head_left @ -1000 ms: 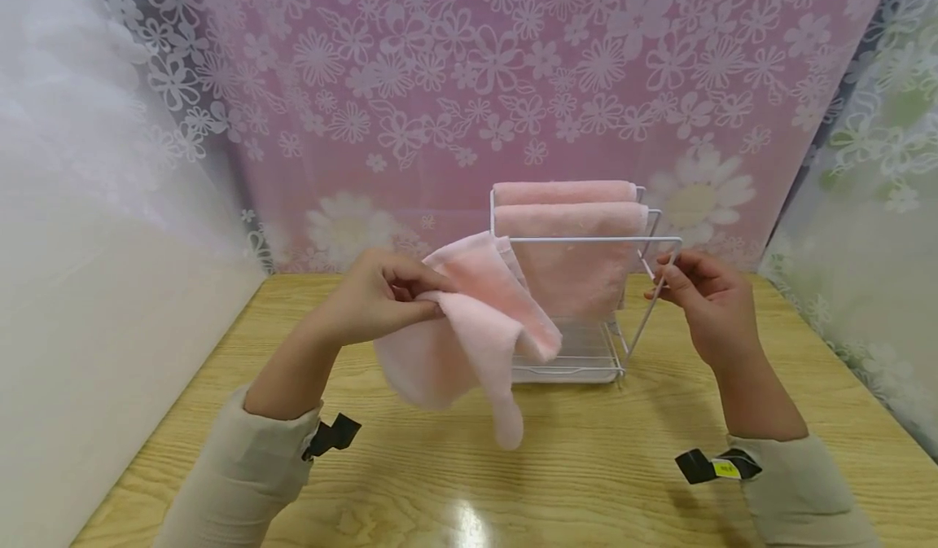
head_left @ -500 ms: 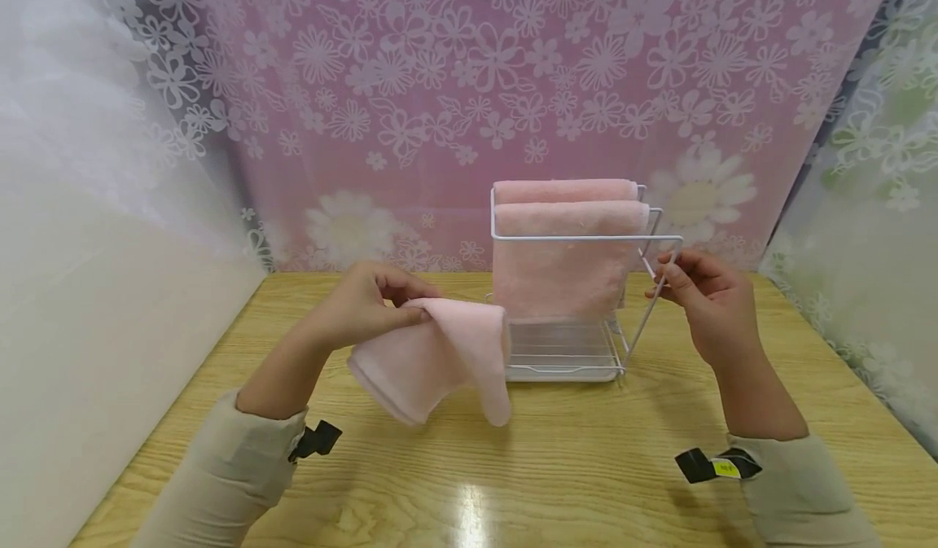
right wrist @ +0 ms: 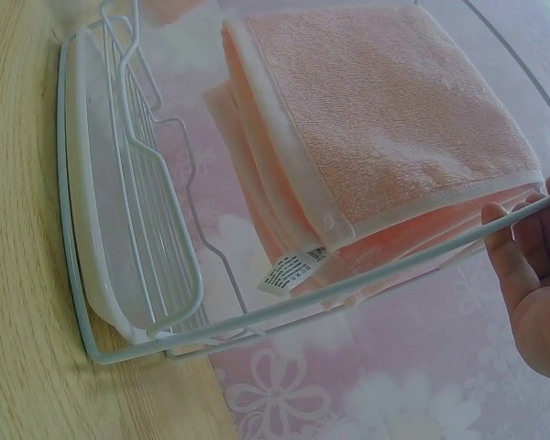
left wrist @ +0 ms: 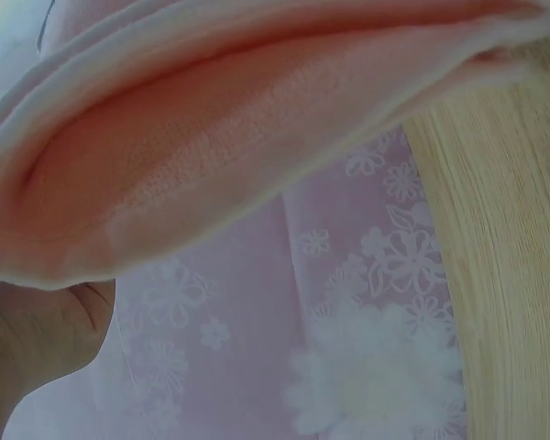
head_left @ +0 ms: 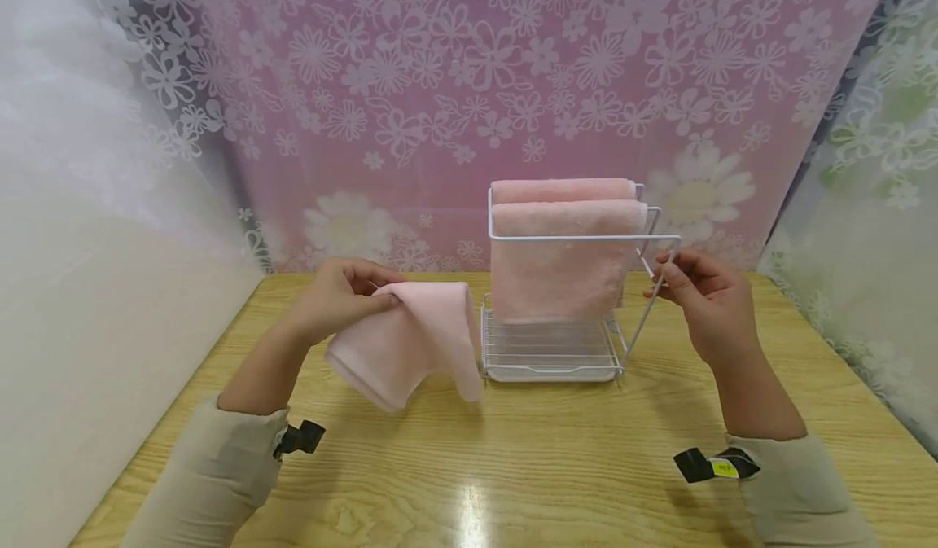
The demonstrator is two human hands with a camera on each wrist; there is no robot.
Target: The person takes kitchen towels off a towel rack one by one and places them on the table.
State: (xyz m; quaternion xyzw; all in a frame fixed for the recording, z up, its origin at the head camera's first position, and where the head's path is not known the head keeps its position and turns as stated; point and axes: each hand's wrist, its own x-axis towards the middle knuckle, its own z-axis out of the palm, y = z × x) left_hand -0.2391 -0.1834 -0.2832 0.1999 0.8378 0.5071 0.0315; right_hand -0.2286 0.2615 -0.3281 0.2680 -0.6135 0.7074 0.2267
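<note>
My left hand (head_left: 339, 302) pinches a folded pink towel (head_left: 428, 328) between thumb and fingers, above the table left of the white wire rack (head_left: 586, 238). In the left wrist view the towel's white-edged folds (left wrist: 211, 137) fill the upper part, with part of the hand below. My right hand (head_left: 707, 308) grips the rack's right upright between thumb and fingers. Two more pink towels, a front one (head_left: 564, 267) and a rear one (head_left: 560, 190), hang over the rack's back bars. In the right wrist view, a printed label (right wrist: 291, 271) sticks out from the hanging towels.
Along the rack's base lies a wire grid over a white tray (head_left: 557, 374). The wooden table (head_left: 557, 466) carries the rack. A pink flowered curtain (head_left: 440, 124) stands behind, with pale panels on the left and right.
My left hand has drawn the towel left, away from the rack's front bar, so the bar and base show more fully. The right hand has stayed on the upright.
</note>
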